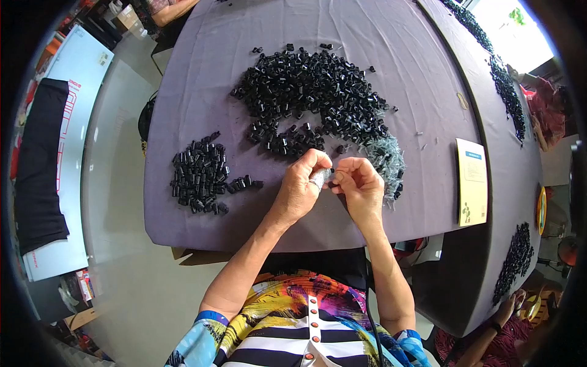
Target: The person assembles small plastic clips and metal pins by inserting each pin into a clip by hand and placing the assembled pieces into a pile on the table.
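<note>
Mid-frame, left hand [298, 188] and right hand [363, 191] pinch a small black part [334, 183] between closed fingers; a loosened grip could drop it into the pile [306, 88] above.

red lettering [68, 116] on white box [93, 67], printed booklet [471, 189]

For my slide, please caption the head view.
Left hand and right hand close together near small black parts and pale pieces heaped on grey cloth.
</note>
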`<act>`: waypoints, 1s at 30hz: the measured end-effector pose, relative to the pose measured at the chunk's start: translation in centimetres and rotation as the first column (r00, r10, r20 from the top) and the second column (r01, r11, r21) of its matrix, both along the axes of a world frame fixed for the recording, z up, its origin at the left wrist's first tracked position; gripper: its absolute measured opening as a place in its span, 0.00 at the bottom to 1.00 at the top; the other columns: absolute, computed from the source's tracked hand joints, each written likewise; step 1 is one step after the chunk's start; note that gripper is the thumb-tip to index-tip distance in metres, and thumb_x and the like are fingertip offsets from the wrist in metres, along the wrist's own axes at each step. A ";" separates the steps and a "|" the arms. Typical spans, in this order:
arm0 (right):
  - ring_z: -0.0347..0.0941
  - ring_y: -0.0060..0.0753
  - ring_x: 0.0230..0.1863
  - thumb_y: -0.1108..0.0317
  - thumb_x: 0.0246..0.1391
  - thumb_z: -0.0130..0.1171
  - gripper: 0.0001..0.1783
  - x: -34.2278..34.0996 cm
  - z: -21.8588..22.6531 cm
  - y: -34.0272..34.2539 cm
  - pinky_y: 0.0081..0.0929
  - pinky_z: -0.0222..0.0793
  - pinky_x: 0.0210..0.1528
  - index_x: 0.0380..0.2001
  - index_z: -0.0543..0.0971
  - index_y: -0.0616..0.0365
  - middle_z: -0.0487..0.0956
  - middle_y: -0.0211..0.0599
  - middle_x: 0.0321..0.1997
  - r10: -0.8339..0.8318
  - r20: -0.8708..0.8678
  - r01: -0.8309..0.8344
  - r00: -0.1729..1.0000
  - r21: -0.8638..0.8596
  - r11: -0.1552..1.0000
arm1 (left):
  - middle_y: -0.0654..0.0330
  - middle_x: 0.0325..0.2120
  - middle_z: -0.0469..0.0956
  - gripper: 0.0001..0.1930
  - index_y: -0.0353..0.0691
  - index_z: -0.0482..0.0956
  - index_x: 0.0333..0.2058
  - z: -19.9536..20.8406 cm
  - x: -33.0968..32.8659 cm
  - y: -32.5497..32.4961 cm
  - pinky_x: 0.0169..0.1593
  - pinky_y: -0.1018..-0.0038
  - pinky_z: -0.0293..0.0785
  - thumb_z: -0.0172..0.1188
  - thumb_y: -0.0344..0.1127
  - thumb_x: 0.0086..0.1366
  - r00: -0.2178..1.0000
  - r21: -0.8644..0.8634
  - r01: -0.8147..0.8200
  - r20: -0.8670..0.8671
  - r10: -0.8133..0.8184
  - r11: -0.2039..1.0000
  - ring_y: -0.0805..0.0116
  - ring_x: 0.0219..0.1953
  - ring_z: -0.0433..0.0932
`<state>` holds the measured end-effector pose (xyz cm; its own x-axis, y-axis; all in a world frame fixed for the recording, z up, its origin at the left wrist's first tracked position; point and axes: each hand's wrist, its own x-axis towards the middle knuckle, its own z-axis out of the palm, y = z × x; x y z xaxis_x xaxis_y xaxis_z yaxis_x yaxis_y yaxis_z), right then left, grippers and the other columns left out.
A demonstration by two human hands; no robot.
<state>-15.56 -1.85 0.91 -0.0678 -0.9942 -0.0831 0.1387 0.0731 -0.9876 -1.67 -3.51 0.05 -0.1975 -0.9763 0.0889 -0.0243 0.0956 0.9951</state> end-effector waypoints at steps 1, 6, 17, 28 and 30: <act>0.74 0.16 0.30 0.83 0.55 0.54 0.08 0.0 0.0 0.0 0.14 0.75 0.30 0.37 0.75 0.61 0.77 0.28 0.33 0.004 -0.034 -0.003 0.999 0.010 1.000 | 0.65 0.31 0.72 0.11 0.36 0.69 0.36 0.0 0.0 -0.1 0.35 0.80 0.72 0.47 0.13 0.60 1.000 -0.007 -0.002 -0.004 0.002 1.000 0.79 0.32 0.72; 0.74 0.16 0.30 0.84 0.55 0.54 0.08 -0.2 0.2 0.0 0.15 0.75 0.30 0.37 0.75 0.61 0.77 0.28 0.32 -0.006 0.013 0.006 1.000 -0.002 1.000 | 0.64 0.27 0.74 0.09 0.36 0.71 0.35 0.7 0.0 -0.3 0.32 0.78 0.72 0.49 0.15 0.59 0.999 0.016 0.021 0.024 -0.021 1.000 0.77 0.28 0.73; 0.74 0.17 0.29 0.83 0.54 0.55 0.09 -0.5 0.1 -0.2 0.17 0.74 0.30 0.38 0.74 0.62 0.77 0.30 0.31 0.015 -0.101 -0.017 0.995 -0.022 1.000 | 0.66 0.29 0.73 0.09 0.36 0.71 0.34 0.9 0.1 -0.3 0.33 0.80 0.72 0.49 0.14 0.60 0.999 0.034 0.028 0.041 -0.029 0.999 0.80 0.30 0.72; 0.73 0.16 0.26 0.84 0.50 0.57 0.08 -0.6 -0.7 1.0 0.16 0.68 0.28 0.31 0.75 0.60 0.76 0.29 0.26 0.059 -0.247 -0.107 0.967 -0.183 0.977 | 0.65 0.30 0.75 0.07 0.34 0.73 0.35 0.3 0.2 1.3 0.35 0.78 0.78 0.51 0.17 0.61 0.948 0.241 0.056 -0.318 0.024 0.969 0.78 0.31 0.75; 0.72 0.14 0.28 0.84 0.52 0.56 0.07 -0.4 -0.2 1.3 0.14 0.67 0.29 0.32 0.75 0.61 0.76 0.27 0.27 0.077 -0.185 -0.099 0.980 -0.109 0.989 | 0.62 0.32 0.77 0.08 0.33 0.75 0.38 0.3 0.4 1.7 0.36 0.75 0.81 0.51 0.17 0.61 0.922 0.283 0.056 -0.382 0.059 0.958 0.76 0.33 0.77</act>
